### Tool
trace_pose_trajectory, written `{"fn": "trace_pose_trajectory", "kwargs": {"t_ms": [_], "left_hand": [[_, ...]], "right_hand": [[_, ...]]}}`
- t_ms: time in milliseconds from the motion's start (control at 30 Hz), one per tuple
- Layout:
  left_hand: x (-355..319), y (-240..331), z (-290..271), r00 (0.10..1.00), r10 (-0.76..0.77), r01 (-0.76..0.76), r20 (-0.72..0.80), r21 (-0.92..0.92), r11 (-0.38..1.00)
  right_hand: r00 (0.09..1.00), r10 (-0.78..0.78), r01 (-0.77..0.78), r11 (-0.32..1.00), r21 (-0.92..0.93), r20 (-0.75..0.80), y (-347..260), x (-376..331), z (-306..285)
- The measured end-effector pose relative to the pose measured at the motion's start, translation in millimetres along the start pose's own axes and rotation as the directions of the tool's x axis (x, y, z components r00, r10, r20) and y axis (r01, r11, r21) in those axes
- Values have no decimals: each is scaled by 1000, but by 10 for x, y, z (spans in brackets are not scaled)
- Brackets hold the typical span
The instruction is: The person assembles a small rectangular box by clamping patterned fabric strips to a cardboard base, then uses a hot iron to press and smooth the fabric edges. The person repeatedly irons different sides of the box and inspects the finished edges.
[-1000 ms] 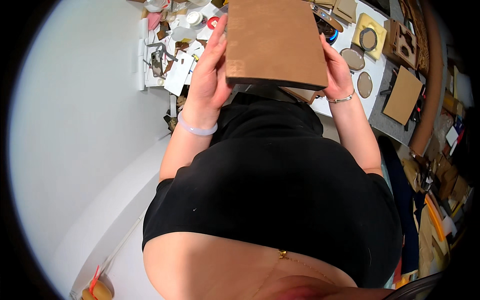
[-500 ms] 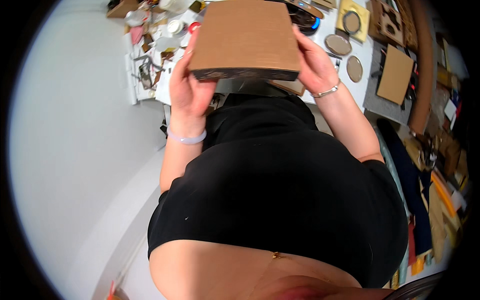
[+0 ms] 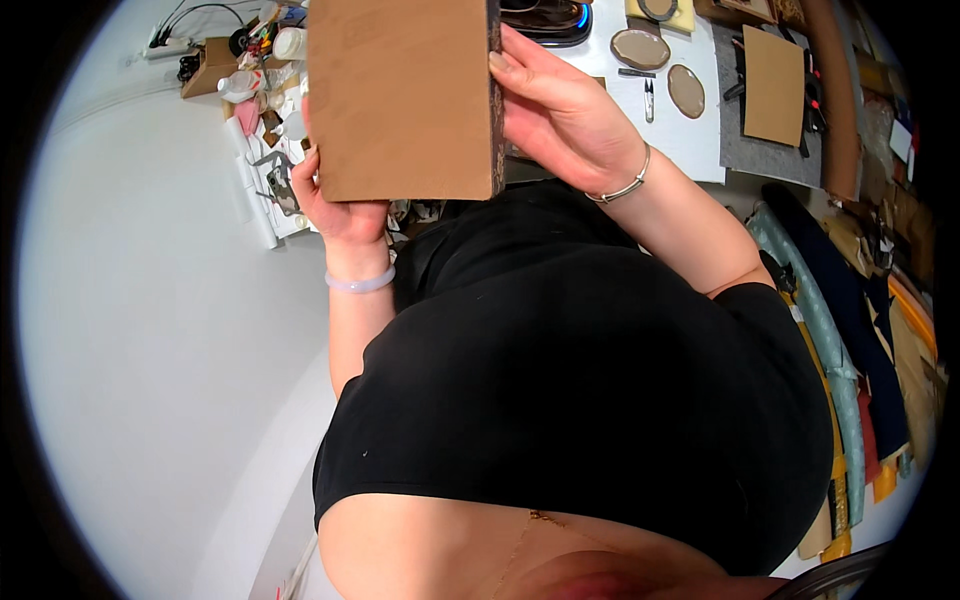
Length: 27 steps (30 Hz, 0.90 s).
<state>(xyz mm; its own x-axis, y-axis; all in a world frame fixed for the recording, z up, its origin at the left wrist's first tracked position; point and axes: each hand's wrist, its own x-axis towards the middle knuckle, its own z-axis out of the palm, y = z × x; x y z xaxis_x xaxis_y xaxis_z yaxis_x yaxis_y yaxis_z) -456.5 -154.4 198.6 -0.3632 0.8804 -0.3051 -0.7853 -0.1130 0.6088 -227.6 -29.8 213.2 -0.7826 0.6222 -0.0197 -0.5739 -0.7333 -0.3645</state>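
Overhead, in the head view, one brown board is held upright in front of the body, above the near table edge. Left hand grips its lower left corner, fingers closed behind it. Right hand clasps the right edge, fingers curled around it. Two oval discs lie on the white table at far right, beside one tan sheet.

Flat brown board, dark right edge, held upright above table.
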Motion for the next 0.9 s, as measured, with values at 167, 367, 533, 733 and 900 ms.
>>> {"fn": "trace_pose_trajectory", "kwargs": {"t_ms": [167,367,533,733,900], "left_hand": [[-30,52,-85,998,32,-31,50,-18,999],[-84,28,37,998,39,-39,43,-14,999],[-123,20,18,997,61,-64,44,62,996],[-127,27,-217,997,23,-23,74,-3,1000],[-90,-37,-280,993,-12,17,118,-41,999]], "right_hand": [[999,38,-41,994,101,31,-4,-57,-55],[998,46,-49,993,110,35,5,-84,-172],[998,38,-44,993,111,58,19,-89,-217],[999,24,-27,996,88,39,30,-84,-276],[1000,-11,11,999,40,-18,66,-53,-351]]}}
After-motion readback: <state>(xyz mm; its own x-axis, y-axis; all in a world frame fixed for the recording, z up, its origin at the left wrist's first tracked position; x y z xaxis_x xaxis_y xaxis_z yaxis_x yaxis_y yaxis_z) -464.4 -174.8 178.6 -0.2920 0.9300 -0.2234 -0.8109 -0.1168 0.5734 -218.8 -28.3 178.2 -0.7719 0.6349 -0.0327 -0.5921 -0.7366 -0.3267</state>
